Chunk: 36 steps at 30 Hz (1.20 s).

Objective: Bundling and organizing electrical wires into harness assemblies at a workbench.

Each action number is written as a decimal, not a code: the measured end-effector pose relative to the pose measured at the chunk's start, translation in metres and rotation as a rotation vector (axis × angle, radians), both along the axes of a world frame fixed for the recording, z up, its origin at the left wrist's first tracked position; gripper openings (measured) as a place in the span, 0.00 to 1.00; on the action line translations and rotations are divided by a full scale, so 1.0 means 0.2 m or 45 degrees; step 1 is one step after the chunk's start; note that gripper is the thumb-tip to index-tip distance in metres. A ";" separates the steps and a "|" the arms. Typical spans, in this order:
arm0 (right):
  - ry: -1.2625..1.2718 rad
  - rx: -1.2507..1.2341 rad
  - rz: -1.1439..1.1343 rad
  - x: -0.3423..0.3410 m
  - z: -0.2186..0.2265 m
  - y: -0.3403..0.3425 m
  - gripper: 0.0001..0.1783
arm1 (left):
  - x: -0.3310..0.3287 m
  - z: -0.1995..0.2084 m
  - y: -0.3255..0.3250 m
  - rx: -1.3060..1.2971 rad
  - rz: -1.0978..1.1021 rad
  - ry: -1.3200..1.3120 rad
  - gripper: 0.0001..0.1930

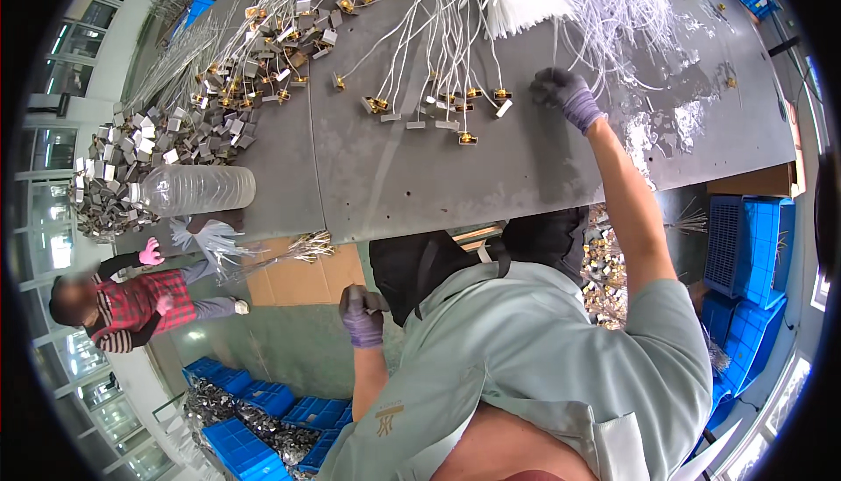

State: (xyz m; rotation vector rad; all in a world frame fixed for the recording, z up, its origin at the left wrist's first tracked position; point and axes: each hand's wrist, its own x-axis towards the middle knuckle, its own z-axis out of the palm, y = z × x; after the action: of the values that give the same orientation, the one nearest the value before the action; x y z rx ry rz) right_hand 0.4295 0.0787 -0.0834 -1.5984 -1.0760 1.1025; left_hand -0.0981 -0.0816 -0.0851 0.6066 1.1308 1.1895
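Observation:
My right hand (pixel 568 97), in a purple glove with dark fingers, is over the grey table (pixel 420 209), its fingers curled in. What it holds, if anything, is hidden. Just left of it lie several white wires (pixel 442 43) ending in small grey blocks and brass-coloured fittings (pixel 467 138). White strands (pixel 618 17) spread above and right of it, one running down close to the fingers. My left hand (pixel 361 316), gloved alike, hangs below the table's front edge, away from the parts. Its fingers are closed, and I cannot make out anything in them.
A clear plastic bottle (pixel 200 189) lies beside a heap of grey metal blocks (pixel 166 135) at the left. Another person (pixel 144 306) stands beyond the table's left side. Blue crates (pixel 236 446) hold metal pieces at the lower left; more blue crates (pixel 758 253) stand right.

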 end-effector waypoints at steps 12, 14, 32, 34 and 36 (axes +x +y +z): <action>0.790 0.463 -0.599 -0.36 0.53 0.06 0.17 | 0.18 0.03 0.11 0.009 -0.085 0.515 0.12; 0.818 0.534 -0.598 -0.37 0.52 0.06 0.15 | 0.17 0.01 0.10 0.007 -0.051 0.538 0.12; 0.452 0.028 0.079 -0.68 0.61 0.03 0.17 | 0.35 0.19 0.25 0.095 -0.316 0.534 0.18; 0.316 0.104 0.207 -0.64 0.65 0.06 0.18 | 0.35 0.20 0.31 0.196 -0.529 0.460 0.18; 0.387 0.064 0.445 -0.80 0.61 0.01 0.16 | 0.42 0.28 0.39 0.171 -0.623 0.516 0.18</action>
State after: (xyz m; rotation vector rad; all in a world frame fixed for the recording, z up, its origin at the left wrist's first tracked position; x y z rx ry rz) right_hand 0.2702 0.0808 0.0384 -1.1796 -1.1894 1.4825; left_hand -0.0142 -0.0034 -0.0283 1.1920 1.1494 0.7371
